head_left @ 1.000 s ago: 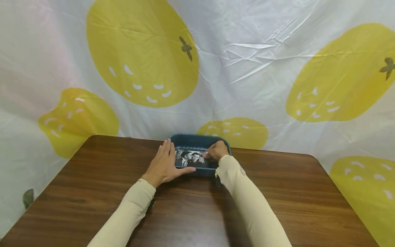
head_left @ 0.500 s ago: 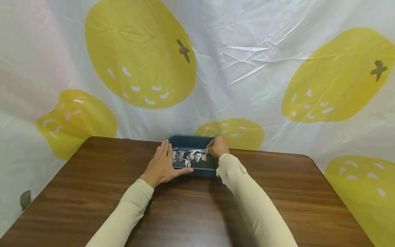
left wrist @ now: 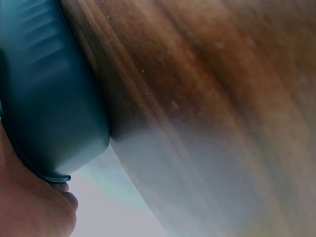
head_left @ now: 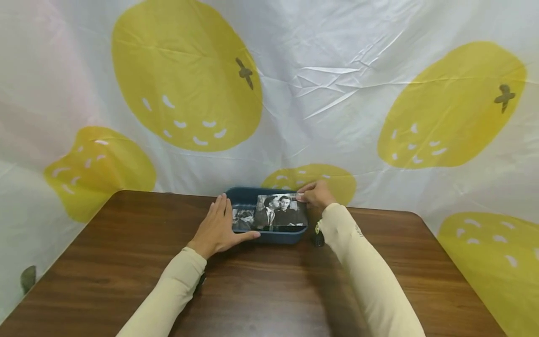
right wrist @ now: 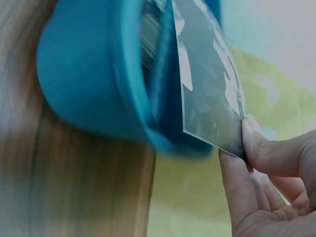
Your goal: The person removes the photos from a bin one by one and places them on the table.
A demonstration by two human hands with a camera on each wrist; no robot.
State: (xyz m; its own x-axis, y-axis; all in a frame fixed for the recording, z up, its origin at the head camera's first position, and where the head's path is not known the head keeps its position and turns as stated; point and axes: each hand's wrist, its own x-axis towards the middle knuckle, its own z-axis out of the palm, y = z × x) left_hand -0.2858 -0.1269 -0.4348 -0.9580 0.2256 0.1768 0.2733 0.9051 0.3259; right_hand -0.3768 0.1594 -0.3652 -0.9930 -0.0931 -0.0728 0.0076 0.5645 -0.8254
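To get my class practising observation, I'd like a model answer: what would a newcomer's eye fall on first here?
Probably the big yellow fruit shapes printed on the white cloth behind the table. Next, the black-and-white photo at the right part of the blue bin, its corner pinched by the right hand. The left hand rests at the bin's left end.

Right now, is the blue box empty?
Not empty: a black-and-white picture lies inside the blue box, left of the photo the right hand pinches.
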